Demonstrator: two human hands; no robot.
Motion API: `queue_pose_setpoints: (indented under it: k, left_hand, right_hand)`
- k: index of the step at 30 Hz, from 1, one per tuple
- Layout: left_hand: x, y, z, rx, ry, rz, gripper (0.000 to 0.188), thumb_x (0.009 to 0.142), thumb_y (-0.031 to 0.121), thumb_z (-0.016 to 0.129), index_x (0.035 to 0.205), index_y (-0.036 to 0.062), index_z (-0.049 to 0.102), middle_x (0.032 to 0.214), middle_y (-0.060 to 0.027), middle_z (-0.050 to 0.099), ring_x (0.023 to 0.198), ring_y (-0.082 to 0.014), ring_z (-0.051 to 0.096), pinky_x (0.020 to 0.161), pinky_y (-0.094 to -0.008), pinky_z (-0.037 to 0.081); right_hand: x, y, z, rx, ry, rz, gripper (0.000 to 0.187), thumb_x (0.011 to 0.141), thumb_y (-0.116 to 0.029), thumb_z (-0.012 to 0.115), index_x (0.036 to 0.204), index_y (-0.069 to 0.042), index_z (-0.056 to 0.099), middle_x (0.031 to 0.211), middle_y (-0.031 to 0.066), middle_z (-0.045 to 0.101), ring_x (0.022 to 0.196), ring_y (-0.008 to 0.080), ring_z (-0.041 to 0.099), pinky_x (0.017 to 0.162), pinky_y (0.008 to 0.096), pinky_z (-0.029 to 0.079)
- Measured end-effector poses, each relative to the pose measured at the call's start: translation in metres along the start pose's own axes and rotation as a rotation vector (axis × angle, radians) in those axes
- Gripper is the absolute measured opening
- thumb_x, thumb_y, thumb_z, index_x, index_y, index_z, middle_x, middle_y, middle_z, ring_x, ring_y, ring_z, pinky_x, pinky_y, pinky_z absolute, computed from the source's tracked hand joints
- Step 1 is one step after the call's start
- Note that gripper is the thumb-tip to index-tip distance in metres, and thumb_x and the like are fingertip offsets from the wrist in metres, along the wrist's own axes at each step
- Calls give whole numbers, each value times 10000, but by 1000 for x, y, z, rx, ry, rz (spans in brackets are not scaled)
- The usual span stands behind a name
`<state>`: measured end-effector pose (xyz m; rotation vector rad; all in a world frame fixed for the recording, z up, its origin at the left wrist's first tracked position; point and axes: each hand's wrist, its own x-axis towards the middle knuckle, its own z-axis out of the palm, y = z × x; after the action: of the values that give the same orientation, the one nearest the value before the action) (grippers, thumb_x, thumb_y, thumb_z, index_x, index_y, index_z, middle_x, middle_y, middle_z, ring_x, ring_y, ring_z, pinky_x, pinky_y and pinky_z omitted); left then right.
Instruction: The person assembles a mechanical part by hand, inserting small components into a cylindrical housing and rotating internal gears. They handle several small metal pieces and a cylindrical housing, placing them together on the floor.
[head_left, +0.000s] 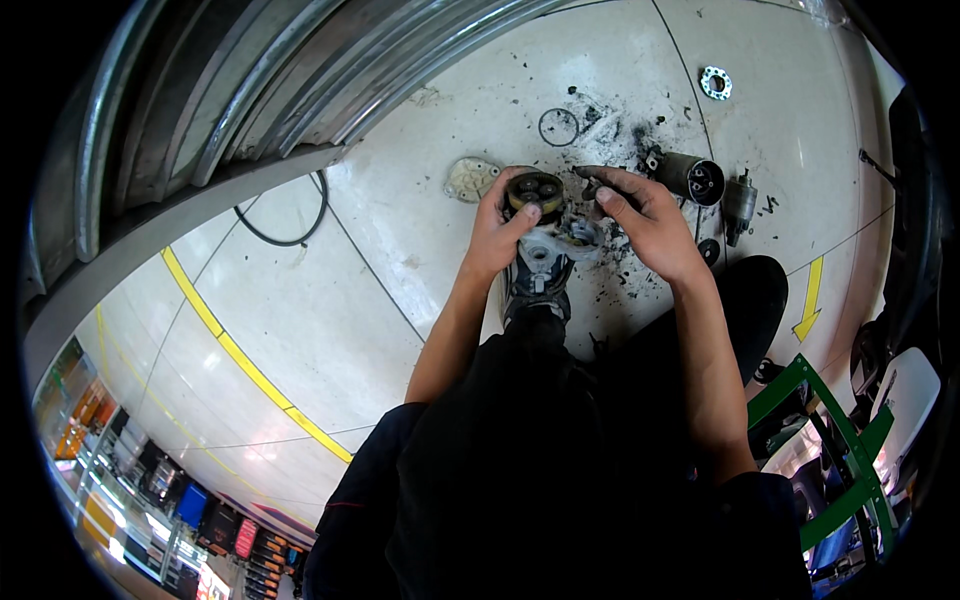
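My left hand (491,235) is wrapped round a planetary gear set (537,190), a round dark part with a yellowish rim and small gears showing on its top. Just to its right, my right hand (650,222) pinches a small dark piece (592,187) between thumb and fingers; what kind of piece cannot be made out. Below both hands a grey cast metal housing (541,254) lies by my shoe (536,292). A hollow dark motor casing (693,178) rests on its side to the right, and a smaller metal cylinder (740,205) is beside it.
Black grime and crumbs cover the pale floor (625,285) around the parts. A flat cover plate (470,179), a thin ring (558,127) and a holed metal disc (715,83) lie farther out. Ribbed metal shutter (250,90) curves along the upper left; a green frame (835,440) stands at lower right.
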<state>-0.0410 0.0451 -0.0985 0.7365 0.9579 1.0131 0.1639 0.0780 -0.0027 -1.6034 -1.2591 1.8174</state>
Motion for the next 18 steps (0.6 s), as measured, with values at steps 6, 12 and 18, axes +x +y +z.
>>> queue_pose_setpoints:
  k: [6,12,18]
  left_hand:
    - [1,-3,-3,15,-5,31,377,823,161,610,1145,-21,537,1040,-68,606,972,-141,545,892,-286,438]
    - [-11,7,0,149,2,98,620,733,363,746,1161,-42,551,1076,-101,624,1005,-178,584,910,-319,455]
    - [-38,38,10,67,-176,245,839,611,514,818,1138,-88,563,1032,-187,660,983,-277,641,914,-398,485]
  right_hand:
    - [-3,-2,4,-35,98,-49,277,870,-99,621,1110,40,613,1007,135,666,906,175,629,835,303,489]
    - [-8,-7,0,-371,30,-276,273,904,-78,592,1163,8,585,1007,72,644,939,138,592,856,283,471]
    - [-22,-14,8,85,142,-132,258,921,-155,619,1118,12,615,928,69,656,844,138,617,796,279,491]
